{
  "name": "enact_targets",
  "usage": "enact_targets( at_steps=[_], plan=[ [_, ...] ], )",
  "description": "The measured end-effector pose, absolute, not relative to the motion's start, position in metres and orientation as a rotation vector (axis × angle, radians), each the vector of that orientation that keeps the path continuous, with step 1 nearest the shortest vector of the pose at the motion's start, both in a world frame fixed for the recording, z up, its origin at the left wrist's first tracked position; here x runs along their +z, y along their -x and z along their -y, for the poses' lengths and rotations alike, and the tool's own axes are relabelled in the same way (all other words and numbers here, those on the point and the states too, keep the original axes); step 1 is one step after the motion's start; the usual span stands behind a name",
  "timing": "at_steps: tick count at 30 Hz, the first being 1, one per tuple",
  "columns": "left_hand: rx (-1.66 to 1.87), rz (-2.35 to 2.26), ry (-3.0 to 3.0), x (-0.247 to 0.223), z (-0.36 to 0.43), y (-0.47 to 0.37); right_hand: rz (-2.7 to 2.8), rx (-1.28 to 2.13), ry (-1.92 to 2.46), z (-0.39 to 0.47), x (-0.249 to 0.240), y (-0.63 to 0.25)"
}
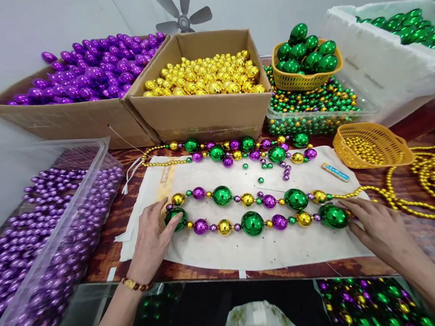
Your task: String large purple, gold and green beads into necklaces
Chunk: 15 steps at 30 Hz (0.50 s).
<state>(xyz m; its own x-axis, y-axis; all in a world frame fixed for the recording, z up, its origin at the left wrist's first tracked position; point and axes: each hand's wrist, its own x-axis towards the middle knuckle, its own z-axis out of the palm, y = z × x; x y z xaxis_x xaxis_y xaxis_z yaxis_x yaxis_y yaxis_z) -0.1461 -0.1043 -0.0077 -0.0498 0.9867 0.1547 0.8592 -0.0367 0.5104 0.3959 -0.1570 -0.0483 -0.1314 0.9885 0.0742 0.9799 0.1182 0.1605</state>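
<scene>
A bead garland of green, purple and gold balls lies in two rows on the white cloth. At its left bend, my left hand has thumb and fingers around a large green ball. My right hand touches the right end of the lower row beside another large green ball; its fingertips are near the string, and what they pinch is too small to make out. From the upper row a strand of small gold beads runs right. Behind lies a second garland with loose small beads near it.
Cardboard boxes of purple and gold balls stand behind. A clear bin of purple beads is at left. Yellow baskets, a foam box, a blue-labelled piece and gold strands are at right.
</scene>
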Motion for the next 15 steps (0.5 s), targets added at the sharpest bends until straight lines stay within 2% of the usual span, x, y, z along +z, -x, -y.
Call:
enact_targets(
  at_steps=[4,8,15],
  plan=[
    [0.765,-1.758,-2.203,0.005,0.099,0.133,-2.301,0.284,-2.038,0.162,-0.052,-0.397],
    [0.614,-1.502,-2.405,0.009,0.102,0.118,-2.383,0.277,-2.046,0.167,-0.049,-0.395],
    [0.382,-1.553,-2.549,0.003,0.120,0.105,-2.620,0.224,-1.991,0.162,-0.010,-0.336]
  ],
)
